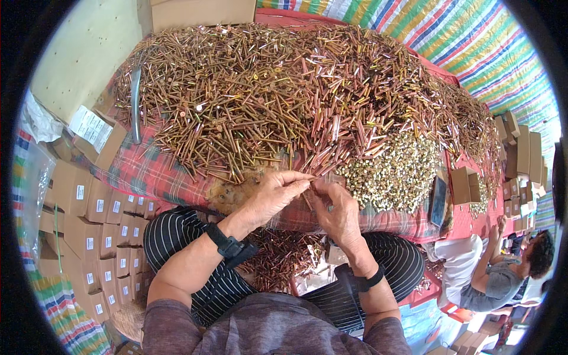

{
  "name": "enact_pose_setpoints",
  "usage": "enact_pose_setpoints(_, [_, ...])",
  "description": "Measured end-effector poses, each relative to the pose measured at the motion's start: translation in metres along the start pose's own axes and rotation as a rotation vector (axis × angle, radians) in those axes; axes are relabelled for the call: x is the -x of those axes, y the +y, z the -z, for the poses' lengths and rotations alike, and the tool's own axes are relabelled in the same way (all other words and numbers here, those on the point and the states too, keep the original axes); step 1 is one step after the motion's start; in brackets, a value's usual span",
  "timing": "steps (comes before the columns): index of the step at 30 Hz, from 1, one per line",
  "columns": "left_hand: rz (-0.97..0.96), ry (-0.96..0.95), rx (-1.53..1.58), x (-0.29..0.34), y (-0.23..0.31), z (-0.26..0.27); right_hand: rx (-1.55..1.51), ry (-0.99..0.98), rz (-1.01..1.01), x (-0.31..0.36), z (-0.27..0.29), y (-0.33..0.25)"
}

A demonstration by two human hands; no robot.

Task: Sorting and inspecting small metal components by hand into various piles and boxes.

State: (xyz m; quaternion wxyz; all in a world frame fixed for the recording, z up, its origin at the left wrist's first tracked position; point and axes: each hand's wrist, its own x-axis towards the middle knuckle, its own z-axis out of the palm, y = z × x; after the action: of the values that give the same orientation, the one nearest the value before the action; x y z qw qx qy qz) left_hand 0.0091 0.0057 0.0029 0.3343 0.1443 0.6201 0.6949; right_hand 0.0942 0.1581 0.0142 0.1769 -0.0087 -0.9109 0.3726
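Above the near edge of the plaid-covered surface, a small copper-coloured piece, mostly hidden, is pinched between the closed fingertips of the left hand and the right hand. Most of the surface is covered by a heap of copper-coloured metal rods, while small gold-coloured metal pieces are piled toward the near edge, right of the hands, and a curved metal bar is seen near the left end.

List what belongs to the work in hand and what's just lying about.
Likely part of the work:
left hand
right hand
rods
small gold pieces

Apparently just lying about, untouched:
curved bar
green strip
stacked boxes
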Motion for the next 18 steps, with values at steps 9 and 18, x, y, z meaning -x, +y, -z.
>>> enact_pose_setpoints(9, [0.031, 0.005, 0.071, 0.004, 0.002, -0.001, -0.861, 0.249, -0.423, -0.008, 0.001, 0.005])
enact_pose_setpoints(18, [-0.066, -0.038, -0.114, 0.007, -0.001, -0.006, -1.062, 0.302, -0.555, 0.0, -0.01, 0.009])
